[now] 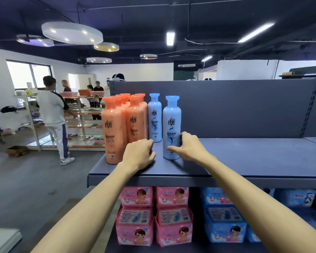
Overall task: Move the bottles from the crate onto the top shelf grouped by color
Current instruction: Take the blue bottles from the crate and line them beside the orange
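Two colours sit on the top shelf: orange bottles packed at its left end, then the rear blue bottle just beside them, and the front blue bottle nearer the front edge. Crate not in view. Right hand wraps the front blue bottle low down, thumb across its front, fingers behind. Left hand is a loose fist holding nothing, resting on the shelf near the front edge. Risks: that bottle is tall and narrow, so a jerky release could tip it off the edge or into the rear blue bottle. Left fist could nudge the front orange bottle off the left corner.
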### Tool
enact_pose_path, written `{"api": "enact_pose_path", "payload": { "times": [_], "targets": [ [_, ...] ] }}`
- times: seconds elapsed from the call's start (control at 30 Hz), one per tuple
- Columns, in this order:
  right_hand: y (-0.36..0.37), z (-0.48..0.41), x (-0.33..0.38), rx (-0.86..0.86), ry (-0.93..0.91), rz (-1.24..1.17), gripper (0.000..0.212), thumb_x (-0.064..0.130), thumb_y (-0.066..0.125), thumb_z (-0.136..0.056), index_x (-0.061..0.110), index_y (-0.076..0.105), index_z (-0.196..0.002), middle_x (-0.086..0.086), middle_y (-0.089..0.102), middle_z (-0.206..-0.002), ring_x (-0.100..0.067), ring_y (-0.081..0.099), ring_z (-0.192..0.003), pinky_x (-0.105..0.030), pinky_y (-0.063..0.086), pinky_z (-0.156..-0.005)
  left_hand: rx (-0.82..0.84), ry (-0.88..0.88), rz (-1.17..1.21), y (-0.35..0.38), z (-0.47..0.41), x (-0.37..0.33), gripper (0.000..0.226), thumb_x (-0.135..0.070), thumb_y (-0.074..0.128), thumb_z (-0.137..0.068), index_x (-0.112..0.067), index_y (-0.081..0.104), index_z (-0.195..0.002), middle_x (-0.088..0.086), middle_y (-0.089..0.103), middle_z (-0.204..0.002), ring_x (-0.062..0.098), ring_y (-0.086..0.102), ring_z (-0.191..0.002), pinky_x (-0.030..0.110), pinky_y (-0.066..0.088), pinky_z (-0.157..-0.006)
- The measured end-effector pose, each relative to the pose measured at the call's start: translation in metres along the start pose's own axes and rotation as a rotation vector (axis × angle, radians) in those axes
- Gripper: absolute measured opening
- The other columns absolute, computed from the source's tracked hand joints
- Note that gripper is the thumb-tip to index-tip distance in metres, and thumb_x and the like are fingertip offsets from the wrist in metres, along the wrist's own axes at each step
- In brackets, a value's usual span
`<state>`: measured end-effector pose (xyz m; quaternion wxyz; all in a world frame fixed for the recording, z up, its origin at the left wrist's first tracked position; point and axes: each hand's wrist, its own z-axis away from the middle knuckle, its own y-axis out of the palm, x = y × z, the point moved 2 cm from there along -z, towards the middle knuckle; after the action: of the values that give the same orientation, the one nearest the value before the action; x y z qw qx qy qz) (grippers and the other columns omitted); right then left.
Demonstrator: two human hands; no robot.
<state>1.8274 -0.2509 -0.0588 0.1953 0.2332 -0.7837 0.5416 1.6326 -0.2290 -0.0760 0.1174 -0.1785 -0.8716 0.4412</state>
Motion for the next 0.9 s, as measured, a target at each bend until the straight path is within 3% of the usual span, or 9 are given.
{"api": "enact_pose_path", "payload": {
  "times": [0.2, 0.4, 0.57, 0.9],
  "targets": [
    [0.016, -0.02, 0.005, 0.005, 0.001, 0.001, 0.053, 0.049, 0.074, -0.082, 0.01, 0.05, -0.108, -0.009, 0.061, -0.112, -0.027, 0.061, -0.094, -0.043, 0.056, -0.078, -0.068, -0.041, 0.012, 0.007, -0.004, 0.011, 0.016, -0.03, 0.049, -0.084, -0.014, 0.05, -0.079, 0.002, 0.061, -0.077, 0.031, 0.059, -0.073, 0.034, 0.041, -0.058],
    [0.03, -0.041, 0.009, 0.012, 0.001, -0.005, 0.052, 0.047, 0.074, -0.083, 0.008, 0.049, -0.107, -0.011, 0.062, -0.11, -0.029, 0.061, -0.093, -0.039, 0.053, -0.072, -0.134, -0.1, 0.064, 0.011, -0.004, 0.011, 0.017, -0.033, 0.05, -0.085, -0.017, 0.054, -0.08, -0.001, 0.063, -0.077, 0.029, 0.06, -0.072, 0.033, 0.041, -0.057],
    [0.042, -0.058, 0.012, 0.009, -0.003, -0.01, 0.051, 0.046, 0.073, -0.084, 0.007, 0.048, -0.104, -0.011, 0.06, -0.108, -0.028, 0.058, -0.09, -0.034, 0.041, -0.061, -0.164, -0.097, 0.08, 0.012, -0.004, 0.012, 0.016, -0.033, 0.052, -0.085, -0.018, 0.054, -0.08, -0.001, 0.062, -0.075, 0.028, 0.059, -0.07, 0.033, 0.04, -0.056],
    [0.052, -0.074, 0.015, 0.018, -0.004, -0.023, 0.052, 0.045, 0.074, -0.084, 0.006, 0.048, -0.106, -0.013, 0.059, -0.109, -0.031, 0.059, -0.092, -0.036, 0.045, -0.068, -0.19, -0.102, 0.107, 0.015, -0.003, 0.012, 0.016, -0.035, 0.052, -0.083, -0.02, 0.054, -0.077, -0.004, 0.062, -0.073, 0.026, 0.058, -0.068, 0.031, 0.041, -0.056]
  ]
}}
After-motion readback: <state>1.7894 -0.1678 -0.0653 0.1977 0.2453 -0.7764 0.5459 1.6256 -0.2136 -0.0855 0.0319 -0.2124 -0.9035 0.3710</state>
